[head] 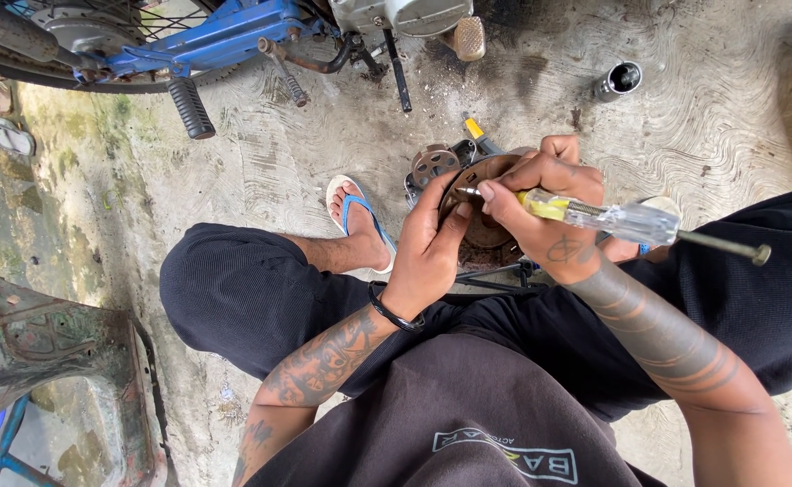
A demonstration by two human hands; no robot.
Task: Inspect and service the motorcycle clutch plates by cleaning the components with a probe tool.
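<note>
Right hand (pixel 549 203) clenched round screwdriver (pixel 612 219), left hand (pixel 432 243) cupping rusty round part (pixel 482 225) between them

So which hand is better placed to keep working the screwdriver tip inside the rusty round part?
Probably the right hand: it grips the screwdriver with its clear and yellow handle, tip at the rusty round metal part. The left hand is occupied holding that part's edge steady.

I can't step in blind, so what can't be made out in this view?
- Screwdriver tip: head view, hidden behind the left hand at the rusty round part.
- Lower half of that part: covered by both hands; the right hand wraps the handle.
- Blue motorbike: cut off by the top edge.
- Metal socket: too small to tell its size.
</note>
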